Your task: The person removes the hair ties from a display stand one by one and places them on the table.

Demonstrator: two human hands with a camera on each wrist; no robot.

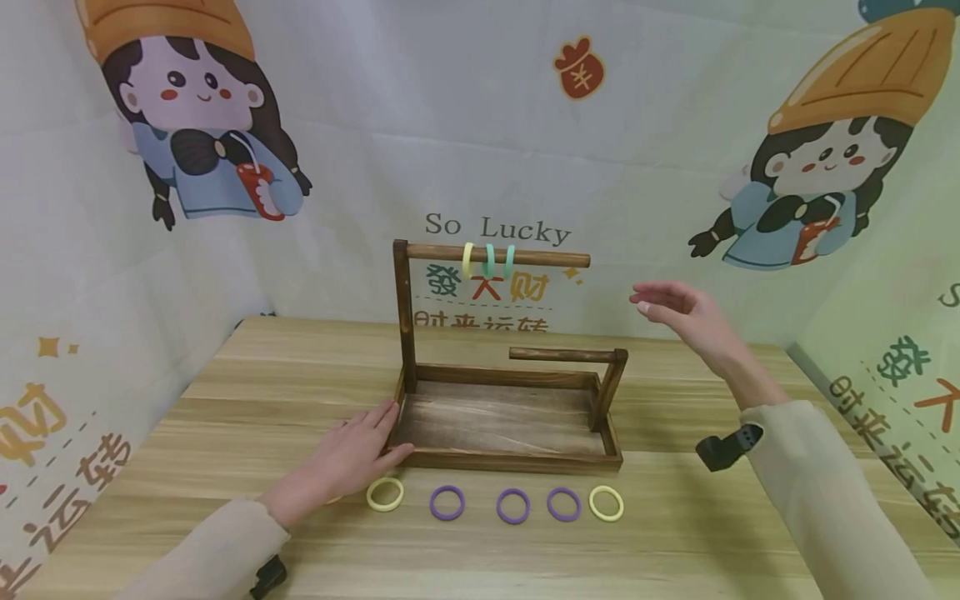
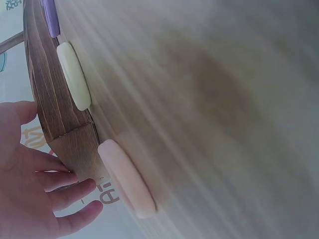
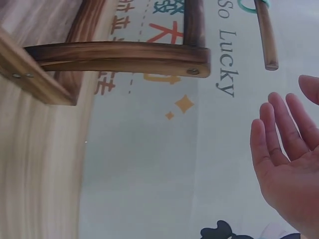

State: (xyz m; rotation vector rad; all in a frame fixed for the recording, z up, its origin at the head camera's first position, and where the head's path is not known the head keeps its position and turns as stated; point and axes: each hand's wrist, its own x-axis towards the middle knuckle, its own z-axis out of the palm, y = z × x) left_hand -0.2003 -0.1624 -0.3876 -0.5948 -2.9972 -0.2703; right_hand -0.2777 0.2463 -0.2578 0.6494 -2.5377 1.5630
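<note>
A dark wooden rack (image 1: 517,461) with a tray base and two side bars stands on the table. Its tall upper bar (image 1: 555,258) carries a yellow ring (image 1: 468,261) and two green rings (image 1: 490,261). With fingers extended, my left hand (image 1: 341,458) touches the tray's left end and front corner. My right hand (image 1: 693,323) is raised in the air, right of the upper bar's free end, and holds nothing. The lower bar (image 1: 562,355) carries no ring. In the left wrist view a peach-coloured ring (image 2: 127,179) lies near the tray corner.
In front of the tray lies a row of rings: a yellow ring (image 1: 385,495), several purple ones (image 1: 447,503) and another yellow one (image 1: 606,504). A printed cloth (image 1: 660,125) hangs behind and beside the wooden table (image 1: 225,400).
</note>
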